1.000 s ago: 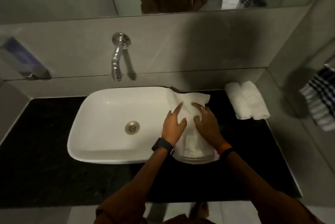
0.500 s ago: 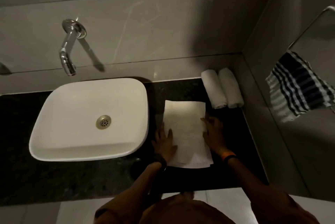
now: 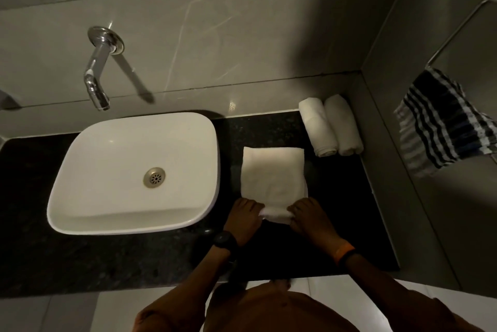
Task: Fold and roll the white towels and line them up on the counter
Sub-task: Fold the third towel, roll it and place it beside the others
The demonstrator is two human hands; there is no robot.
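Observation:
A folded white towel [image 3: 273, 173] lies flat on the black counter [image 3: 269, 127], to the right of the basin. Its near end is curled into a small roll. My left hand [image 3: 243, 217] grips the left end of that roll and my right hand [image 3: 309, 214] grips the right end. Two rolled white towels [image 3: 330, 126] lie side by side in the far right corner of the counter, against the wall.
A white basin [image 3: 129, 173] sits on the counter to the left, under a chrome wall tap [image 3: 98, 76]. A striped dark and white cloth [image 3: 443, 122] hangs from a rail on the right wall. The counter's front edge runs just below my wrists.
The towel was shifted off the basin's edge onto the counter and smoothed flat. My hands then slid to its near end and curled it into a small roll.

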